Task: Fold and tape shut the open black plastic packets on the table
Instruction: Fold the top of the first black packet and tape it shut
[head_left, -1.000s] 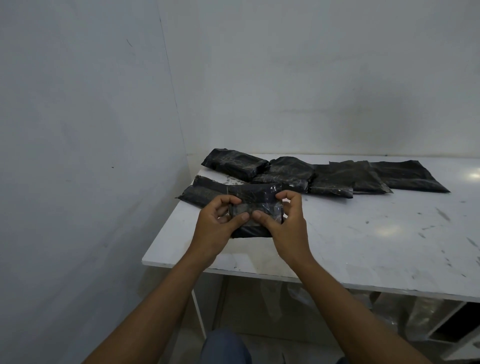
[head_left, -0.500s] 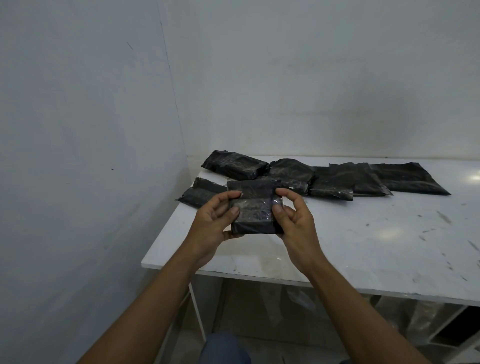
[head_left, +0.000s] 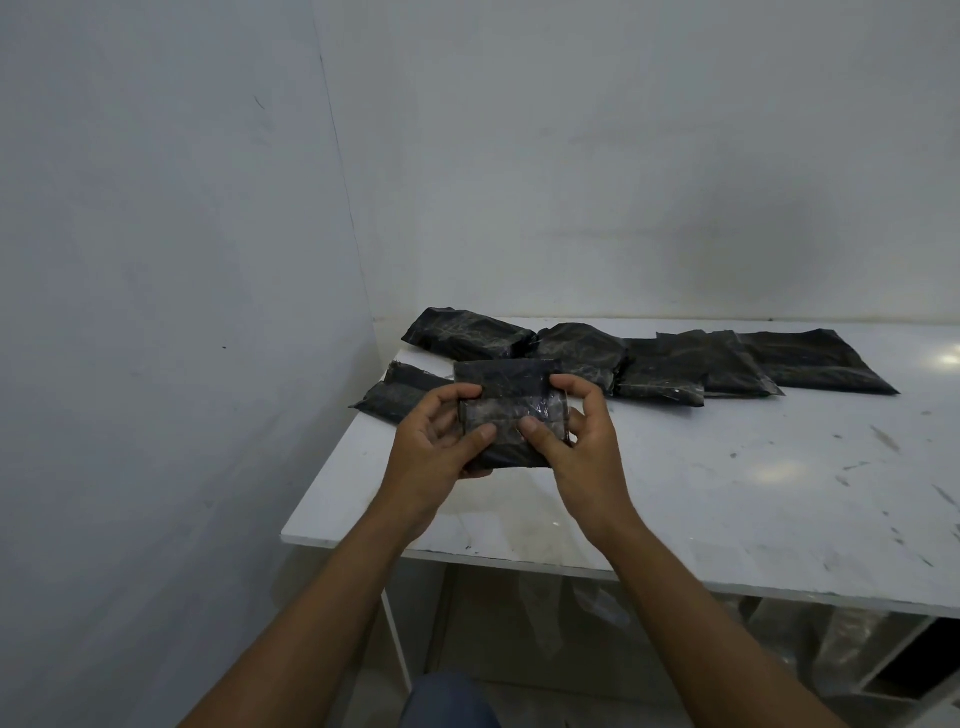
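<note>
Pale, bare walls meet in a corner behind a scuffed white bench (head_left: 727, 493). Over its near-left part the folded packet (head_left: 511, 382) is tilted toward the camera and seems lifted off the surface. The left hand (head_left: 436, 447) and the right hand (head_left: 582, 447) each take a grip on one side edge, fingers curled round it and thumbs pressing the front. There a band of clear tape (head_left: 514, 410) crosses the black film.

The film looks thin, glossy and soft, so it is probably slippery and quick to crease. The filling bulges like a loose pad and looks light. The side edges seem the safest hold, with thumbs pinning the fold so the tape beds down without wrinkling.

A second packet (head_left: 400, 389) lies just behind on the left, partly hidden. A plump packet (head_left: 467, 332) sits at the far-left corner. From there, overlapping packets (head_left: 675, 369) run rightward to a flatter one (head_left: 815, 358), likely not yet folded. Nothing blocks the reach to them. No tape roll is in view. Clear plastic bags (head_left: 597, 603) sit under the bench.
</note>
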